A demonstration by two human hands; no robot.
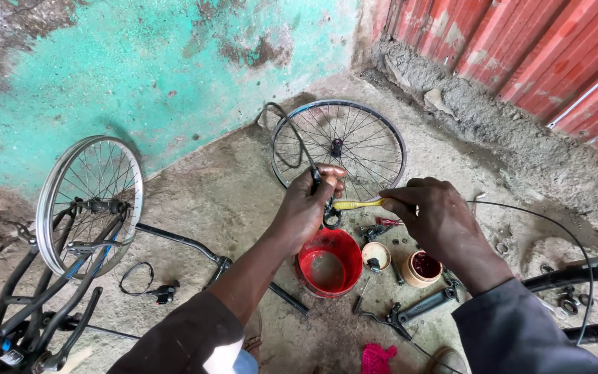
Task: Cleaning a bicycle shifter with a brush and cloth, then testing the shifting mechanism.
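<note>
My left hand (307, 204) grips the end of a black cable housing (292, 131) that loops up over a spoked wheel, with a small black ring-shaped part (331, 219) hanging below the fingers. My right hand (436, 220) pinches a thin yellow-handled tool (356, 204) whose tip points at the left hand. A thin bare cable (562, 228) runs from the right hand in an arc to the right. Both hands hover above a red tub (329, 262).
A bare wheel rim (340, 149) leans on the green wall. A black bicycle frame with a second wheel (88, 201) lies at left. Small tubs (421, 268), a brake lever (160, 291), bolts, pink cloth (377, 359) and handlebar tubes (576, 278) litter the concrete floor.
</note>
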